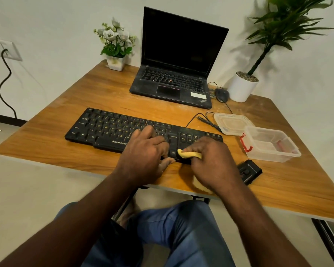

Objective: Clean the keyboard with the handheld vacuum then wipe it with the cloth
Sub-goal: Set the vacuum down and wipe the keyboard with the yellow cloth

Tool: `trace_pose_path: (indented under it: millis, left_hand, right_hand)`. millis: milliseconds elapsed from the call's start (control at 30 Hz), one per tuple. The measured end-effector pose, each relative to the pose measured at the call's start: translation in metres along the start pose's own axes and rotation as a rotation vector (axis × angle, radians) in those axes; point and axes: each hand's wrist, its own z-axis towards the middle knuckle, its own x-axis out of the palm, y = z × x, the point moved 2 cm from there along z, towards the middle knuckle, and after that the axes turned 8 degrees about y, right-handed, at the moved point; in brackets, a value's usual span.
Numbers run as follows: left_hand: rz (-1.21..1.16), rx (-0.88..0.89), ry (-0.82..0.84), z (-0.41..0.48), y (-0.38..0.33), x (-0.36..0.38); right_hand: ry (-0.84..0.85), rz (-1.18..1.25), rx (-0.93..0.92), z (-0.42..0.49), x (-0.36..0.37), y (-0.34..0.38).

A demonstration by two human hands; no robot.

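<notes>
The person sits at the wooden table with the black keyboard lying across it. The left hand holds the keyboard, fingers over the keys and thumb against the front edge. Just beside it, the right hand is closed round the yellow cloth, bunched under the fingers and pressed onto the keyboard's front right part, with more cloth showing beneath the wrist

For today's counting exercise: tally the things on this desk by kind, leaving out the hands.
Keyboard: 1
Laptop: 1
Mouse: 1
Potted plants: 2
Clear box: 1
Clear lid: 1
Yellow cloth: 1
Black device: 1
Total: 9
</notes>
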Motion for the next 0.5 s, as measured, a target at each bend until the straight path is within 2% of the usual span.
trace_pose_path:
  millis: [100, 267, 400, 500]
  left_hand:
    - [-0.023, 0.003, 0.003, 0.001, 0.0, 0.0]
    - [-0.012, -0.011, 0.013, 0.001, 0.0, -0.001]
    - [-0.007, -0.006, 0.008, 0.001, 0.0, 0.0]
    - [-0.031, 0.002, -0.002, 0.0, 0.001, 0.0]
  right_hand:
    - [-0.051, -0.074, -0.025, 0.001, 0.011, 0.01]
    - [0.056, -0.232, -0.038, 0.004, 0.012, 0.022]
    - [0.166, -0.478, -0.181, 0.007, 0.001, 0.034]
    - [0.27, -0.569, -0.351, 0.027, -0.022, 0.024]
